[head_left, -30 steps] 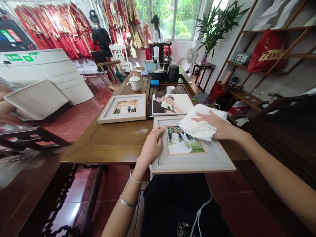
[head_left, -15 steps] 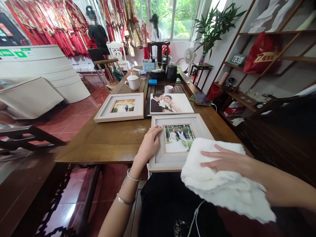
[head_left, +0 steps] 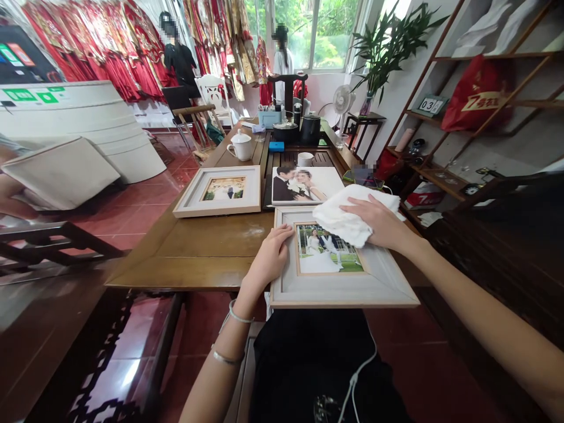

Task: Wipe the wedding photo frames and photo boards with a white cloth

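Note:
A pale wooden picture frame [head_left: 335, 291] with a wedding photo lies at the table's near edge, its front part jutting past it. My left hand [head_left: 274, 249] grips its left side, fingers on top and thumb hidden. A white cloth [head_left: 339, 208] is bunched under my right hand [head_left: 374, 217], which presses it on the frame's upper right part. The cloth covers that corner and part of the photo. Beyond lie a second picture frame [head_left: 240, 205], at left, and an unframed photo panel [head_left: 291, 185] of a couple.
On the wooden table [head_left: 189, 264] stand a lidded white cup [head_left: 240, 145], a small white cup [head_left: 305, 158], a blue box [head_left: 277, 146] and a dark kettle [head_left: 311, 128]. A phone [head_left: 361, 176] lies at the right edge. Shelves [head_left: 440, 120] stand right; two people are farther back.
My right hand has swept the cloth forward and left, from the frame's near right corner to its far right part. My left hand keeps its hold. The view has shifted slightly.

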A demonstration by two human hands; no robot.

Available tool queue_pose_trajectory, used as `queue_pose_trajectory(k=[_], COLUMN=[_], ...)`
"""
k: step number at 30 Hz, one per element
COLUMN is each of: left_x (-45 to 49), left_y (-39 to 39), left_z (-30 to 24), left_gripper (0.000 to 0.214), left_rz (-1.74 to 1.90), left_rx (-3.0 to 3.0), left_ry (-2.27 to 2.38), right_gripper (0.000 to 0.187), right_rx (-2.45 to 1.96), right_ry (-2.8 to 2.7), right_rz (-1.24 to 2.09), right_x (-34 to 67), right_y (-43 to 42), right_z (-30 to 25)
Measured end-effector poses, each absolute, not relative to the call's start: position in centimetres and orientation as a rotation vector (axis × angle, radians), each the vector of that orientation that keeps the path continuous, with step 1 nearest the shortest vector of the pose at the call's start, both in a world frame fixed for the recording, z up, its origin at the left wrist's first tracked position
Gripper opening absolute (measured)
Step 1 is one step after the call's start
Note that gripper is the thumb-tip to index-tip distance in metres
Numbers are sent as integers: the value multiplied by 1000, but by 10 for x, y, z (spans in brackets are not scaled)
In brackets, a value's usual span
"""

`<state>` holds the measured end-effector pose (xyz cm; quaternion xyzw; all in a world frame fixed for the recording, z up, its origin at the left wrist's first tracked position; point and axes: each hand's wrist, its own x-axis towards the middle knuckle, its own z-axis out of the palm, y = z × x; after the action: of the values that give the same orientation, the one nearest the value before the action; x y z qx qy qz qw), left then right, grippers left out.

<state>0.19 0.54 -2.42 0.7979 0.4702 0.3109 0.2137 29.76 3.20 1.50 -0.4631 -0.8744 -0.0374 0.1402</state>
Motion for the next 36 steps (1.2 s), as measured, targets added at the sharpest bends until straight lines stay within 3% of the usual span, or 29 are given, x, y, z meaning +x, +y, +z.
queue_pose_trajectory(k=[4, 8, 18, 25, 30, 36], left_x=[4, 5, 4, 4, 3, 1], left_y=[3, 3, 3, 5, 5, 5], left_z=[-23, -24, -23, -24, -25, -26], left_gripper=[45, 46, 46, 47, 46, 46], left_rz=[882, 905, 917, 926, 911, 881], left_rx=[2191, 2194, 2186, 2181, 2193, 2214], left_ry=[1329, 1339, 1341, 1337, 1330, 1298], right_gripper=[53, 58, 46, 55, 58, 59], right_rx=[-1324, -1297, -1100, -858, -866, -1158], right_ry=[-2529, -2577, -2725, -2677, -2775, -2725], right_rz=[-198, -82, 595, 947, 788, 199], right_x=[283, 280, 279, 267, 263, 278], right_y=[42, 36, -43, -91, -88, -38], right_z=[13, 15, 39, 62, 57, 28])
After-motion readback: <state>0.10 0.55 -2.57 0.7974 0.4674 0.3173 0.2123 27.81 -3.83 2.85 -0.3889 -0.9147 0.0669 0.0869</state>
